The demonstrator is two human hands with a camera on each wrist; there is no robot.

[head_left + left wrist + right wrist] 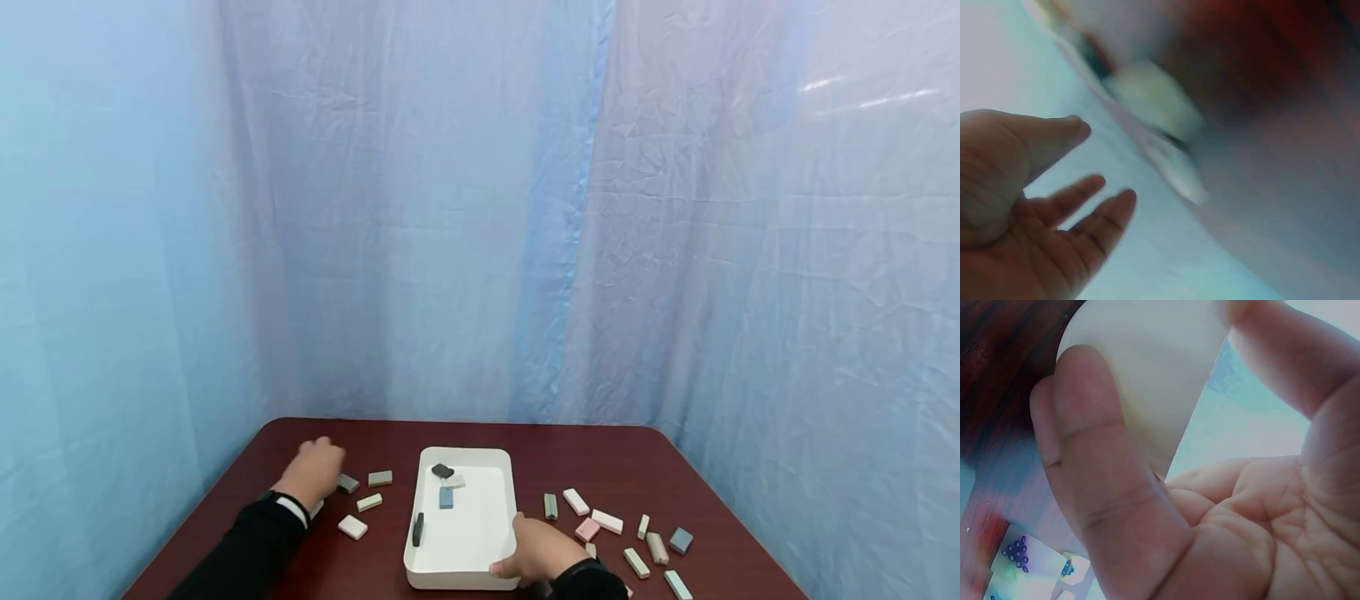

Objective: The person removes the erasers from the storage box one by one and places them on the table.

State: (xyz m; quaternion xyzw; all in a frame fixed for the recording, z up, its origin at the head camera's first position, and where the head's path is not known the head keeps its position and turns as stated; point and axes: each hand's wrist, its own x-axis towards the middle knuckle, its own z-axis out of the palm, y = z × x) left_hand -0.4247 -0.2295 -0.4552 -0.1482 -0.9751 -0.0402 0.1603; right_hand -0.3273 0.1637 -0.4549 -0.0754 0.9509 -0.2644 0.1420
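A white tray (487,542) stands on the table, holding several small blocks: a dark one (417,529) by its left wall, a blue one (446,497), and a dark and a whitish one further back. My right hand (542,550) grips the near right corner of the tray, thumb over the rim; in the right wrist view, fingers (1091,400) press against the tray's outer wall (1154,369). Left of the tray, my left hand (311,472) is over the table beside a grey block (348,483). In the left wrist view its thumb and fingers (1113,219) are apart, holding nothing.
Pale blocks (352,527) and a greenish block (380,478) lie between the left hand and the tray. Right of the tray are several more, including a pink block (587,529) and a blue-grey block (681,540). Blue curtains (450,250) surround the table (600,458).
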